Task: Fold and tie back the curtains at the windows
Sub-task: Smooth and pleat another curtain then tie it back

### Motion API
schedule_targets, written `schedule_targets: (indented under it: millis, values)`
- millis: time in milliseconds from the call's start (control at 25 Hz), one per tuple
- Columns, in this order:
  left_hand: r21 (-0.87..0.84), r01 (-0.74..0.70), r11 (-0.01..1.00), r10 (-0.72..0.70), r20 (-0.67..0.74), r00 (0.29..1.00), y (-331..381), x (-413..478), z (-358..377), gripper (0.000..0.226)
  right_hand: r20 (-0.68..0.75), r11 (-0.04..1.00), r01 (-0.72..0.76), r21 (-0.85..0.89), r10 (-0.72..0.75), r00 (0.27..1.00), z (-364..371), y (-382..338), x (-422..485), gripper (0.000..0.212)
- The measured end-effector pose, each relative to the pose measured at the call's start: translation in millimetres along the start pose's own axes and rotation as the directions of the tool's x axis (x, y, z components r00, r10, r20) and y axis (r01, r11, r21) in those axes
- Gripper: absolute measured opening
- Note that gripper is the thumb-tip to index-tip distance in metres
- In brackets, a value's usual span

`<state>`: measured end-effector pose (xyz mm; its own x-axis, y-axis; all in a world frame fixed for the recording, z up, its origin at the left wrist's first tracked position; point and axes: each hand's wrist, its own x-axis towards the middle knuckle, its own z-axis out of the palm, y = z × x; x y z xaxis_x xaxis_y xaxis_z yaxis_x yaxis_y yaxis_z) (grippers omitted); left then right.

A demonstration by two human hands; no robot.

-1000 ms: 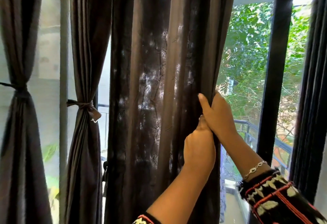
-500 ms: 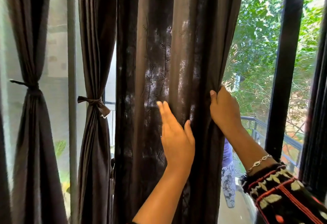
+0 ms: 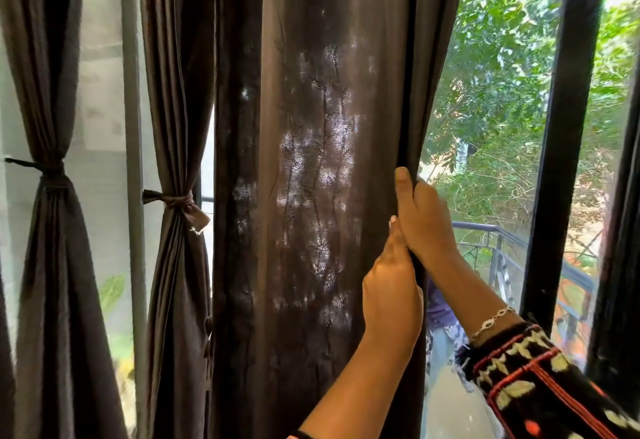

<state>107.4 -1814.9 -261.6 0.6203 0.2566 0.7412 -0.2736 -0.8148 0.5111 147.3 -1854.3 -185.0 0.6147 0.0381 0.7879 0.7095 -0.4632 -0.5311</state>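
A loose curtain (image 3: 311,196) of dark brown cloth hangs straight down in the middle of the view, just in front of the window. Light shows through it in pale patches. Its right edge is bunched into a narrow fold, and both hands are on that fold.

The right hand (image 3: 424,220) grips the edge, with the thumb on the near side and the fingers wrapped behind the cloth. A thin bracelet (image 3: 491,321) sits on the wrist, above a dark patterned sleeve (image 3: 540,383). The left hand (image 3: 393,300) is just below it and touching it. The back of this hand faces the camera and the fingers curl round the same edge, their tips hidden by the cloth.

To the left, a tied curtain (image 3: 176,109) is gathered at the middle by a knotted band (image 3: 180,201). Farther left, past a grey post (image 3: 133,161), a second tied curtain (image 3: 45,248) is cinched in the same way. Pale glass shows between them.

To the right of the loose curtain, the window looks out on green trees (image 3: 502,74) and a dark metal railing (image 3: 502,241). A black window bar (image 3: 568,126) stands upright there. Another dark curtain (image 3: 623,265) hangs at the far right edge.
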Motion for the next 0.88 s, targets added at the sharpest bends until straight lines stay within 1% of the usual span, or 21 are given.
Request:
schedule_targets:
  millis: [40, 120, 160, 240, 280, 320, 360, 400, 440, 480, 520, 560, 600, 640, 680, 720, 760, 800, 880]
  values:
    - [0.008, -0.004, 1.000, 0.004, 0.002, 1.000, -3.2, 0.9, 2.0, 0.056, 0.020, 0.999, 0.020, -0.041, -0.019, 1.000, 2.0, 0.7, -3.3, 0.041]
    - [0.020, 0.001, 1.000, -0.001, 0.016, 1.000, -13.5, 0.7, 6.3, 0.048, 0.058, 0.978, 0.059, -0.200, -0.048, 0.997, 9.1, 5.8, -10.0, 0.040]
    - [0.014, 0.008, 1.000, -0.008, 0.036, 0.999, -20.3, 0.9, 8.2, 0.049, 0.070, 0.964, 0.050, -0.261, -0.033, 0.997, 14.3, 9.7, -13.1, 0.038]
    - [-0.020, 0.003, 1.000, -0.001, 0.077, 0.997, -35.8, -2.8, 9.2, 0.056, 0.057, 0.957, 0.002, -0.289, 0.015, 0.998, 25.6, 16.5, -19.8, 0.032]
    - [0.014, -0.037, 0.999, 0.036, 0.057, 0.998, -44.7, -5.3, 9.3, 0.056, 0.038, 0.958, -0.020, -0.287, 0.032, 0.999, 30.6, 19.0, -23.5, 0.031]
    - [0.101, -0.112, 0.988, 0.116, -0.028, 0.993, -55.4, -7.0, 11.0, 0.052, 0.018, 0.955, -0.039, -0.293, 0.046, 0.999, 35.7, 20.7, -27.2, 0.029]
    - [0.183, -0.167, 0.969, 0.196, -0.152, 0.969, -66.8, -9.1, 12.3, 0.045, 0.005, 0.951, -0.051, -0.306, 0.055, 0.998, 41.3, 22.6, -31.4, 0.028]
    - [0.218, -0.209, 0.953, 0.262, -0.251, 0.932, -79.7, -11.1, 13.9, 0.039, -0.001, 0.945, -0.064, -0.319, 0.067, 0.998, 45.9, 24.3, -35.6, 0.027]
    - [0.211, -0.190, 0.959, 0.254, -0.340, 0.905, -92.0, -12.9, 11.2, 0.042, -0.003, 0.941, -0.079, -0.330, 0.083, 0.997, 49.9, 26.3, -39.6, 0.026]
    - [0.173, -0.109, 0.979, 0.174, -0.419, 0.891, -106.2, -12.8, 6.3, 0.049, 0.000, 0.938, -0.093, -0.334, 0.099, 0.995, 53.5, 28.0, -43.1, 0.026]
    - [0.103, 0.000, 0.995, 0.051, -0.488, 0.871, -120.9, -11.4, 0.8, 0.056, 0.005, 0.936, -0.104, -0.337, 0.112, 0.994, 56.5, 30.3, -45.6, 0.026]
    - [0.012, 0.105, 0.994, -0.083, -0.528, 0.845, -133.7, -10.0, -7.2, 0.063, 0.010, 0.933, -0.112, -0.341, 0.123, 0.992, 59.7, 32.4, -48.0, 0.026]
    - [-0.087, 0.189, 0.978, -0.206, -0.526, 0.825, -145.0, -9.4, -13.0, 0.069, 0.013, 0.931, -0.121, -0.345, 0.134, 0.991, 62.4, 34.2, -50.4, 0.026]
    - [-0.179, 0.243, 0.953, -0.300, -0.480, 0.825, -154.0, -8.8, -17.5, 0.073, 0.018, 0.928, -0.129, -0.350, 0.144, 0.989, 65.6, 36.0, -53.3, 0.026]
    - [-0.256, 0.293, 0.921, -0.377, -0.400, 0.835, -161.7, -9.5, -19.5, 0.072, 0.025, 0.924, -0.136, -0.356, 0.155, 0.988, 69.8, 37.9, -56.5, 0.026]
    - [-0.285, 0.336, 0.898, -0.420, -0.324, 0.848, -167.9, -10.8, -19.0, 0.067, 0.033, 0.920, -0.144, -0.363, 0.168, 0.985, 74.3, 39.2, -60.1, 0.026]
    - [-0.264, 0.364, 0.893, -0.432, -0.281, 0.857, -173.5, -13.6, -16.3, 0.060, 0.046, 0.914, -0.155, -0.375, 0.185, 0.982, 79.7, 40.0, -64.3, 0.027]
    - [-0.226, 0.371, 0.901, -0.424, -0.266, 0.866, -177.8, -16.2, -12.8, 0.053, 0.064, 0.906, -0.167, -0.388, 0.208, 0.976, 84.7, 40.3, -68.6, 0.028]
    - [-0.211, 0.362, 0.908, -0.410, -0.262, 0.874, -177.3, -20.1, -7.4, 0.045, 0.103, 0.894, -0.189, -0.406, 0.250, 0.963, 95.6, 40.1, -76.5, 0.032]
